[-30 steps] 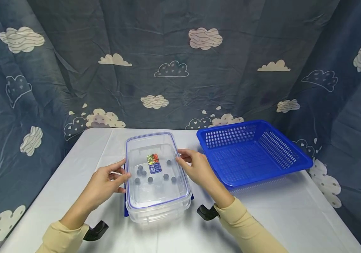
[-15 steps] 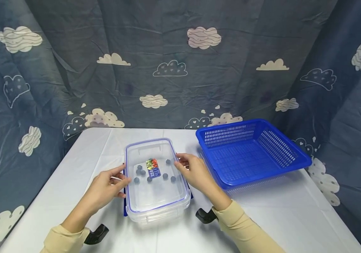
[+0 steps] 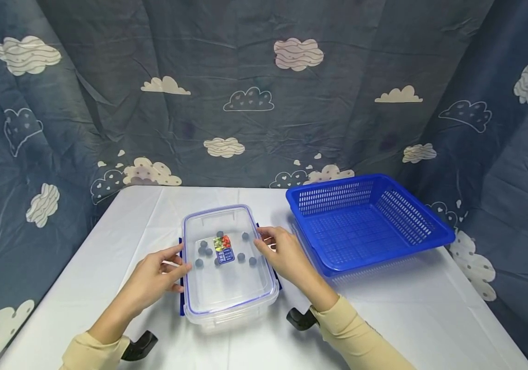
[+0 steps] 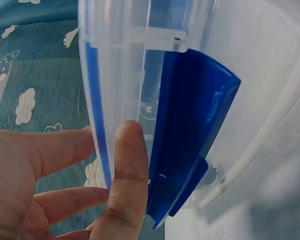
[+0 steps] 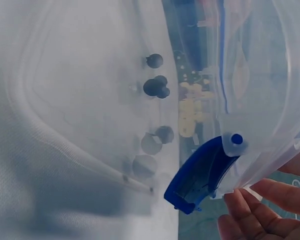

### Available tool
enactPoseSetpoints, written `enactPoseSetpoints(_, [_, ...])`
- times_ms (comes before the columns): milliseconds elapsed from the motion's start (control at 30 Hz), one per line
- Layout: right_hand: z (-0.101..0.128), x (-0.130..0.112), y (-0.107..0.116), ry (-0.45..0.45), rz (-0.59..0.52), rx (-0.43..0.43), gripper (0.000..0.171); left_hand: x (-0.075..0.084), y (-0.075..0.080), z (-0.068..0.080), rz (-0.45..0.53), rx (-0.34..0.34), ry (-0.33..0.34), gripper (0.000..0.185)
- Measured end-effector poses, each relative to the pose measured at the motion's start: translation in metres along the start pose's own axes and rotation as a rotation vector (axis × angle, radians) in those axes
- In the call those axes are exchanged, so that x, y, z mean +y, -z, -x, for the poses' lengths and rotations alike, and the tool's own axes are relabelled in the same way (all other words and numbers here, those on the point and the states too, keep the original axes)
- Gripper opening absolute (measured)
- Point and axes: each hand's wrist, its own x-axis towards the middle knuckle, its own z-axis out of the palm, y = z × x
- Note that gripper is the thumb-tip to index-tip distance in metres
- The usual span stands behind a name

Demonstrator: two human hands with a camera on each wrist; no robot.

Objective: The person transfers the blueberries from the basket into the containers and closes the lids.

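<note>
A clear plastic lid with a purple-blue edge line and a fruit-picture label lies over a clear food container. Several blueberries show through it; in the right wrist view blueberries sit at the container's bottom. My left hand holds the lid's left edge between thumb and fingers. On the opposite edge, my right hand pinches the rim, thumb on top. Blue locking flaps hang unfastened at the sides: one flap in the left wrist view, another flap in the right wrist view.
A blue plastic basket with slotted walls stands right of the container, close beyond my right hand. A white cloth covers the table. Behind it hangs a dark curtain with cloud prints.
The lid's far edge has come down and toward me, and it lies flatter over the container. Both hands have moved down slightly with it, keeping their hold.
</note>
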Motion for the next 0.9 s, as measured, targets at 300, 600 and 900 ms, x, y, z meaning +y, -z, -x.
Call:
enactPoseSetpoints(300, [0.004, 0.002, -0.001, -0.003, -0.020, 0.011, 0.036, -0.001, -0.002, 0.000, -0.019, 0.006, -0.020, 0.069])
enactPoseSetpoints(600, [0.005, 0.007, -0.003, 0.000, -0.014, -0.001, 0.035, -0.001, -0.003, 0.002, -0.056, 0.008, -0.020, 0.069])
enactPoseSetpoints(900, [0.003, 0.010, -0.004, -0.039, -0.047, 0.000, 0.032, -0.002, -0.004, -0.001, -0.054, 0.010, -0.035, 0.067])
